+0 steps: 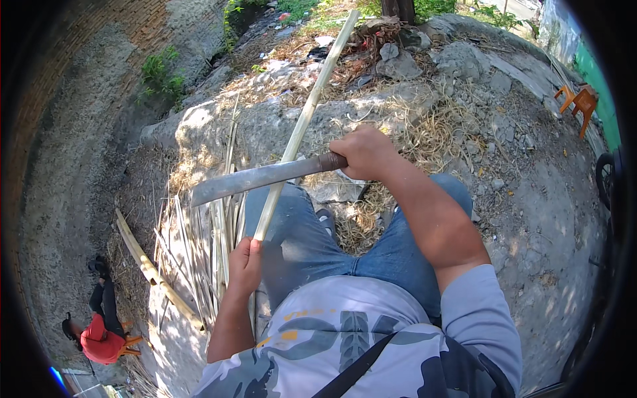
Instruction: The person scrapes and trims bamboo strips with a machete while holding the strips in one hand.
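Observation:
My right hand (367,154) is closed around the dark handle of a machete (255,178). Its broad grey blade points left and crosses over a long pale bamboo strip (306,114), above my left thigh. Whether the blade touches the strip I cannot tell. My left hand (245,266) grips the strip's near end, with the thumb along it. From there the strip slants up and away to the far top, past the machete. Beside my left leg lies a bundle of thin split bamboo strips (199,245) on the ground.
A thicker split bamboo piece (156,275) lies left of the bundle. Curled shavings (438,129) cover the ground ahead, near broken concrete chunks (398,63). A person in red (103,339) sits at the lower left. An orange plastic chair (584,106) stands far right; a brick wall (129,23) rises left.

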`<move>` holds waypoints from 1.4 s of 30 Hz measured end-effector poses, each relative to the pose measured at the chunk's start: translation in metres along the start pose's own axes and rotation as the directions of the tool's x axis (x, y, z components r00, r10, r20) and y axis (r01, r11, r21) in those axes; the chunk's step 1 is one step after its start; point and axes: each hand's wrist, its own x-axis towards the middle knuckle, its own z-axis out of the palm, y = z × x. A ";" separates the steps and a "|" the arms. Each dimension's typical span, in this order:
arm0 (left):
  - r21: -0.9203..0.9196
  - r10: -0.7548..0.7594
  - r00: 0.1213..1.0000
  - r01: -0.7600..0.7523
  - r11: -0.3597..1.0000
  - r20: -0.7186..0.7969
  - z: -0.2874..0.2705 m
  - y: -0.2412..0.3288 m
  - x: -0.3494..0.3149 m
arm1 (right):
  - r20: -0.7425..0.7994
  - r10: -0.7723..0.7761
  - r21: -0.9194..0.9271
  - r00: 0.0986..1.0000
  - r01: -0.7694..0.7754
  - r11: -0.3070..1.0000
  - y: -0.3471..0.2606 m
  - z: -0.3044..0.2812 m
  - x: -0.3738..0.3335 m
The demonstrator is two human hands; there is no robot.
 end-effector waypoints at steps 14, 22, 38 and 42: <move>0.075 -0.035 0.999 0.035 0.997 0.004 -0.018 -0.017 -0.016 | 0.003 0.253 -0.003 0.967 -0.253 0.967 0.028 -0.007 0.000; 0.128 -0.013 0.998 0.021 0.992 -0.063 -0.005 0.007 -0.012 | 0.119 -0.124 -0.038 0.985 0.129 0.991 0.004 0.004 0.004; 0.239 0.060 0.993 -0.035 0.970 -0.099 -0.009 -0.015 -0.012 | 0.057 -0.096 -0.069 0.994 0.100 0.993 -0.006 0.005 0.008; 0.381 0.107 0.989 -0.059 0.923 -0.107 -0.029 -0.011 -0.021 | -0.016 0.071 0.015 0.997 -0.070 0.997 0.039 0.003 0.002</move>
